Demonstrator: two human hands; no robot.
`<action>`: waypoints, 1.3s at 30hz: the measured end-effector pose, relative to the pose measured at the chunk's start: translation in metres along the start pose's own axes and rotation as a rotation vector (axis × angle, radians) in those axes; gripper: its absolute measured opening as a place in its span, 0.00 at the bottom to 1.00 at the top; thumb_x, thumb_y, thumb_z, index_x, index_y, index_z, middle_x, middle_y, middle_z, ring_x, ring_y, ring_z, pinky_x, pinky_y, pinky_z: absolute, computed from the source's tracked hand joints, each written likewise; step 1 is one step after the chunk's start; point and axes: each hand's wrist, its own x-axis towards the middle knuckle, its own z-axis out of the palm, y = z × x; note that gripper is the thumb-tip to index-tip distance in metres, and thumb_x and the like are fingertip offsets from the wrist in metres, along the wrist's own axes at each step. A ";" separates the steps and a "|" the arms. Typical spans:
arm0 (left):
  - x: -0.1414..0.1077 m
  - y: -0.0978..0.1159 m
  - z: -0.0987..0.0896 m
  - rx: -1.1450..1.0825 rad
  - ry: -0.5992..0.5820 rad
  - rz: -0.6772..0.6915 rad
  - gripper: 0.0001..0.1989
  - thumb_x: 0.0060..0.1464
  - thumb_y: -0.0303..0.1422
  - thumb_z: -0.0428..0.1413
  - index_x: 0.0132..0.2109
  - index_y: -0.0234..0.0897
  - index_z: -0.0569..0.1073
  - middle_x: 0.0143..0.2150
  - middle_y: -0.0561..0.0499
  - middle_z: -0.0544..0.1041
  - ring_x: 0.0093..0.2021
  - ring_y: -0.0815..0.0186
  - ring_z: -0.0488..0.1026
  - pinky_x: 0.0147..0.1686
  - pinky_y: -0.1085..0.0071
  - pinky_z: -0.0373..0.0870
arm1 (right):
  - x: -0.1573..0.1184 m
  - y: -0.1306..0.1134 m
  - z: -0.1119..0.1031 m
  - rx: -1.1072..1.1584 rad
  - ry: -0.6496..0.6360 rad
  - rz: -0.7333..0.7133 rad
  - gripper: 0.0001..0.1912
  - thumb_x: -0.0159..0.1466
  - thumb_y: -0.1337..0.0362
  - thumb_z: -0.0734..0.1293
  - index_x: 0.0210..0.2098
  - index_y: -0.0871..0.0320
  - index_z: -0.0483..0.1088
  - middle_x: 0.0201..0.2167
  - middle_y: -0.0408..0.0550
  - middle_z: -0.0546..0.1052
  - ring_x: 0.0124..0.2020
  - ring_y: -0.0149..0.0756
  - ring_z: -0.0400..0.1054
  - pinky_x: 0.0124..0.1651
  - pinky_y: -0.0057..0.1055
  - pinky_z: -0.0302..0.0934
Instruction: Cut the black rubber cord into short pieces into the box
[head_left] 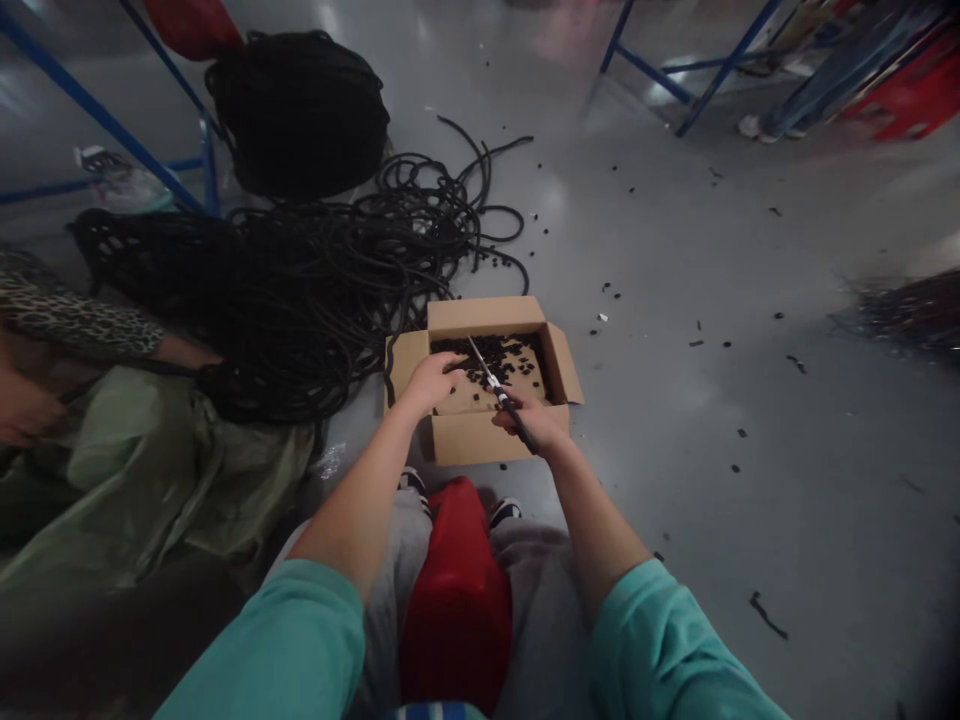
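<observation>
Over an open cardboard box [480, 440], my right hand [531, 418] is wrapped round the dark handle of a pair of scissors [502, 395], whose blades point up and left. At the box's left side, my left hand [433, 382] pinches a black cord [388, 375] near the blade tip; the cord runs over the left flap. Many small black pieces [491, 352] lie in the box. Beyond and left of it spreads a tangled heap of black cord [322, 270].
A big black coil [300, 115] stands behind the heap. Another person's hand [26, 408] is at the left, above a green sack [150, 460]. Blue metal frames [652, 75] stand at the back. A red seat [457, 600] is between my legs. Black scraps dot the floor.
</observation>
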 end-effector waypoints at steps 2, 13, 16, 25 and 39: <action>0.000 0.000 0.001 -0.120 -0.001 -0.048 0.13 0.41 0.27 0.52 0.38 0.32 0.73 0.33 0.49 0.75 0.29 0.69 0.68 0.30 0.73 0.63 | 0.000 0.000 -0.001 0.010 -0.013 0.002 0.30 0.40 0.69 0.63 0.45 0.59 0.66 0.15 0.34 0.59 0.16 0.23 0.51 0.20 0.23 0.45; -0.006 0.012 -0.006 -0.390 0.077 -0.129 0.09 0.39 0.28 0.56 0.32 0.31 0.68 0.18 0.56 0.67 0.17 0.76 0.62 0.21 0.76 0.59 | -0.005 -0.007 -0.001 -0.001 -0.132 0.035 0.30 0.38 0.74 0.64 0.43 0.56 0.66 0.23 0.38 0.68 0.30 0.29 0.62 0.36 0.27 0.55; -0.008 0.015 -0.002 -0.367 0.015 -0.131 0.09 0.39 0.28 0.57 0.31 0.31 0.68 0.19 0.57 0.67 0.17 0.77 0.61 0.19 0.77 0.58 | -0.003 -0.004 -0.001 -0.009 -0.134 0.028 0.29 0.39 0.73 0.64 0.43 0.56 0.66 0.23 0.38 0.68 0.30 0.30 0.62 0.37 0.28 0.56; -0.010 0.015 0.002 -0.265 -0.076 -0.198 0.06 0.40 0.29 0.58 0.29 0.31 0.69 0.15 0.57 0.66 0.14 0.76 0.61 0.16 0.78 0.57 | -0.004 -0.004 -0.002 -0.075 -0.133 0.041 0.30 0.41 0.70 0.65 0.46 0.57 0.65 0.26 0.40 0.70 0.26 0.28 0.60 0.30 0.25 0.53; -0.010 0.013 0.000 -0.298 -0.105 -0.213 0.05 0.43 0.28 0.57 0.30 0.30 0.70 0.20 0.53 0.70 0.15 0.76 0.62 0.15 0.78 0.54 | -0.002 0.000 -0.003 -0.042 -0.146 0.067 0.27 0.40 0.68 0.64 0.42 0.59 0.65 0.14 0.34 0.63 0.14 0.24 0.54 0.17 0.23 0.48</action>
